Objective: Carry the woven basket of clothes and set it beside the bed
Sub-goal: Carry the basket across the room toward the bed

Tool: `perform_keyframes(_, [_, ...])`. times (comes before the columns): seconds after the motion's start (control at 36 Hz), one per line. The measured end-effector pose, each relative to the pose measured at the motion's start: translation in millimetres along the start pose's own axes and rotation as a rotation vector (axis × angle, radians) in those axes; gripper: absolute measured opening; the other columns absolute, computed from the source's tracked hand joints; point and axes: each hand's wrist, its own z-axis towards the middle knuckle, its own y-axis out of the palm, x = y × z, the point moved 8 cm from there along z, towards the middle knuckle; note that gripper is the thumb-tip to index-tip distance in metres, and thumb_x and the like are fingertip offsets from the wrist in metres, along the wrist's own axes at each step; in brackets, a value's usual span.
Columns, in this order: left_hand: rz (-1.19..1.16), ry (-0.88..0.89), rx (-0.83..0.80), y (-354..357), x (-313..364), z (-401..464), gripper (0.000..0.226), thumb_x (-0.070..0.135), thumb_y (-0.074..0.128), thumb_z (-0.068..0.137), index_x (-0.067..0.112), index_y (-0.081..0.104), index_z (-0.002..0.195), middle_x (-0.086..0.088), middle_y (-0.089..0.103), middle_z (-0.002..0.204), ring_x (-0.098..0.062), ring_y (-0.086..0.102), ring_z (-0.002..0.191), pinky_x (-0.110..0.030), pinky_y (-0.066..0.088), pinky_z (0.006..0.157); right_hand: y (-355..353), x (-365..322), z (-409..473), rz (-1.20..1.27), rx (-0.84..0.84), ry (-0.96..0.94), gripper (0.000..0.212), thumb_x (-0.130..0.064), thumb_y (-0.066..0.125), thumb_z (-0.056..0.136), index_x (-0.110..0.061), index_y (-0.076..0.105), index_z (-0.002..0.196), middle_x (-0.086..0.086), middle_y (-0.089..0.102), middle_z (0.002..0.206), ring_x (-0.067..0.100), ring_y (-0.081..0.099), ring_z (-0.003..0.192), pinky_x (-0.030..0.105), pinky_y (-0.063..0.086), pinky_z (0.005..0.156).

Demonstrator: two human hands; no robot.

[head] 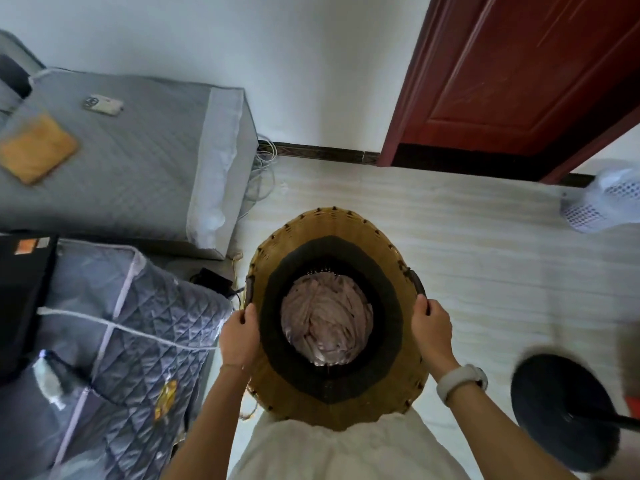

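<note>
A round woven basket [334, 230], tan with a dark inner band, is held in front of my body above the pale floor. Pinkish crumpled clothes [327, 320] lie at its bottom. My left hand [239, 336] is shut on the basket's left handle. My right hand [432, 329], with a white watch on the wrist, grips the right handle. The bed [131, 161], covered in a grey quilted sheet, lies to the left, its corner near the basket's left side.
A quilted grey cover [138, 327] drapes furniture at the lower left. Cables [263, 168] trail by the bed's corner at the wall. A red-brown door [519, 81] stands open at the upper right. A black fan base [561, 410] and white mesh basket [602, 202] stand right.
</note>
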Motion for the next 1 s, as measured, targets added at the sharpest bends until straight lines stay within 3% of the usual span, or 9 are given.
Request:
perform_keyframes(0.06, [-0.004, -0.003, -0.007, -5, 19, 39, 0.035, 0.025, 0.039, 0.094, 0.005, 0.051, 0.066, -0.005, 0.045, 0.058, -0.019, 0.041, 0.058, -0.030, 0.030, 0.054, 9, -26, 25, -0.014, 0.027, 0.003, 0.028, -0.026, 0.032, 0.098, -0.006, 0.048, 0.088, 0.007, 0.049, 0.075, 0.026, 0.047, 0.080, 0.032, 0.034, 0.070])
perform_keyframes(0.17, [-0.049, -0.005, -0.052, -9, 69, 112, 0.035, 0.024, 0.042, 0.091, 0.008, 0.045, 0.060, -0.007, 0.043, 0.057, -0.019, 0.039, 0.056, -0.030, 0.029, 0.053, 25, -89, 74, -0.009, 0.097, 0.000, 0.029, -0.026, 0.032, 0.098, -0.005, 0.047, 0.083, 0.009, 0.048, 0.075, 0.026, 0.045, 0.079, 0.034, 0.033, 0.071])
perform_keyframes(0.36, [0.011, 0.009, -0.049, -12, 130, 202, 0.036, 0.026, 0.036, 0.095, 0.001, 0.058, 0.081, -0.016, 0.055, 0.081, -0.026, 0.049, 0.080, -0.033, 0.035, 0.074, 60, -168, 128, -0.019, 0.116, -0.018, 0.030, -0.026, 0.033, 0.098, -0.007, 0.050, 0.081, -0.002, 0.045, 0.065, 0.019, 0.045, 0.066, 0.033, 0.034, 0.071])
perform_keyframes(0.42, [0.020, 0.037, -0.061, -12, 148, 223, 0.034, 0.024, 0.036, 0.096, 0.006, 0.055, 0.073, -0.013, 0.054, 0.075, -0.025, 0.048, 0.079, -0.032, 0.034, 0.071, 65, -180, 143, -0.006, 0.128, -0.009, 0.030, -0.026, 0.033, 0.098, -0.008, 0.049, 0.080, -0.002, 0.045, 0.065, 0.014, 0.042, 0.062, 0.032, 0.035, 0.070])
perform_keyframes(0.5, [0.033, 0.052, -0.072, -8, 175, 253, 0.036, 0.024, 0.036, 0.095, 0.005, 0.054, 0.071, -0.009, 0.048, 0.066, -0.025, 0.047, 0.074, -0.031, 0.033, 0.060, 71, -196, 173, 0.004, 0.147, -0.007, 0.033, -0.026, 0.034, 0.097, -0.013, 0.047, 0.070, -0.001, 0.044, 0.062, 0.014, 0.041, 0.059, 0.025, 0.034, 0.058])
perform_keyframes(0.61, [0.084, 0.021, -0.067, 5, 209, 295, 0.037, 0.030, 0.036, 0.094, 0.002, 0.059, 0.084, -0.013, 0.056, 0.079, -0.028, 0.051, 0.079, -0.033, 0.036, 0.071, 84, -215, 218, 0.011, 0.137, 0.026, 0.033, -0.026, 0.033, 0.097, -0.013, 0.047, 0.071, -0.001, 0.043, 0.061, 0.011, 0.039, 0.055, 0.021, 0.029, 0.050])
perform_keyframes(0.72, [0.084, 0.024, -0.092, 28, 241, 326, 0.034, 0.027, 0.039, 0.094, 0.003, 0.058, 0.080, -0.008, 0.050, 0.067, -0.024, 0.048, 0.071, -0.031, 0.034, 0.063, 93, -225, 268, 0.030, 0.116, 0.083, 0.031, -0.027, 0.033, 0.097, -0.007, 0.049, 0.081, 0.000, 0.043, 0.061, 0.013, 0.040, 0.057, 0.021, 0.030, 0.051])
perform_keyframes(0.86, [0.091, 0.024, -0.018, 46, 299, 374, 0.032, 0.023, 0.038, 0.095, 0.006, 0.052, 0.071, -0.004, 0.045, 0.061, -0.017, 0.041, 0.058, -0.027, 0.030, 0.053, 98, -277, 349, 0.047, 0.065, 0.039, 0.034, -0.026, 0.032, 0.097, -0.010, 0.048, 0.072, 0.000, 0.044, 0.061, 0.016, 0.041, 0.057, 0.025, 0.032, 0.054])
perform_keyframes(1.0, [0.122, -0.032, -0.006, 73, 345, 425, 0.038, 0.029, 0.036, 0.095, 0.023, 0.045, 0.059, -0.009, 0.054, 0.069, -0.029, 0.055, 0.072, -0.039, 0.046, 0.072, 111, -324, 415, 0.044, -0.005, 0.009, 0.038, -0.025, 0.032, 0.098, -0.020, 0.038, 0.061, 0.002, 0.040, 0.059, 0.013, 0.037, 0.054, 0.023, 0.029, 0.051])
